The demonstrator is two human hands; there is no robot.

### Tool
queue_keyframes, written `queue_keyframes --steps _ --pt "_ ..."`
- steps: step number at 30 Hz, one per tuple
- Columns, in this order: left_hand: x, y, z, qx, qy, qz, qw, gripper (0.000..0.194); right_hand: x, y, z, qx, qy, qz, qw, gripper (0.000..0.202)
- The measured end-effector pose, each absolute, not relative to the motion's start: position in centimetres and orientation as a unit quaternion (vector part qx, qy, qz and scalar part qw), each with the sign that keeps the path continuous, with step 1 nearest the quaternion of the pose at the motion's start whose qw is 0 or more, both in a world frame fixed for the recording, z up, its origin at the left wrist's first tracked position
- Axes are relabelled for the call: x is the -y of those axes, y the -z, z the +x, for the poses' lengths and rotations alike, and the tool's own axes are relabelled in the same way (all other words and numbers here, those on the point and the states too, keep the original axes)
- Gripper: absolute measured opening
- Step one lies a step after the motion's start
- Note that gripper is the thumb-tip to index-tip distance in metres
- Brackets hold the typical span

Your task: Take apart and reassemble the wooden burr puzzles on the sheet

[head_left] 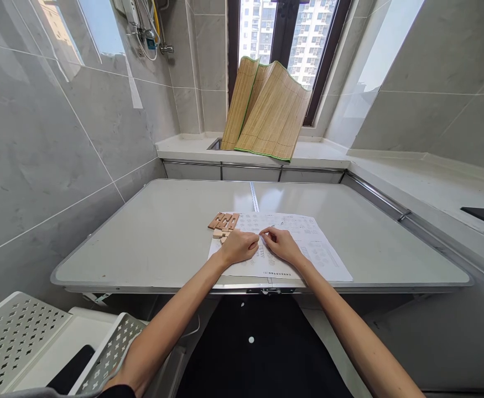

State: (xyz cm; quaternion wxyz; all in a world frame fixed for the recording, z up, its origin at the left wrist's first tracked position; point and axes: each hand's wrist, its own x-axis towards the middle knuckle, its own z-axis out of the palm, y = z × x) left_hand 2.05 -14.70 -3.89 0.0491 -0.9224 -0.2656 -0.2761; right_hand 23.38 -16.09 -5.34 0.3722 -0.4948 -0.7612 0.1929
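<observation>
A printed paper sheet with small diagrams lies on the folding table near its front edge. Over the sheet my left hand is closed, its fingers curled inward; whatever it holds, if anything, is hidden. Just to its right, my right hand has its fingers bent and drawn together, tips close to the left hand; I cannot make out anything between them. Several notched brown wooden puzzle pieces lie side by side at the sheet's upper left corner. Paler wooden pieces sit below them, partly covered by my left hand.
The white folding table has a centre seam and a front latch. Behind it, a bamboo mat leans on the window ledge. A white perforated basket holding a dark object stands at lower left. Tiled walls and a counter flank the table.
</observation>
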Motion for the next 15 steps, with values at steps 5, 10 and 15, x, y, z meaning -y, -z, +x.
queue_keyframes --steps 5,10,15 --pt "14.56 4.01 2.03 0.265 0.275 -0.923 0.047 0.029 16.18 5.32 23.30 0.763 -0.191 -0.495 0.370 0.026" --pt "14.52 4.05 2.00 0.265 0.276 -0.923 0.044 0.029 16.09 5.46 23.31 0.763 -0.187 -0.498 0.368 0.026" --pt "14.63 3.88 2.04 0.263 0.278 -0.923 0.042 0.030 16.05 5.45 23.31 0.764 -0.185 -0.499 0.365 0.027"
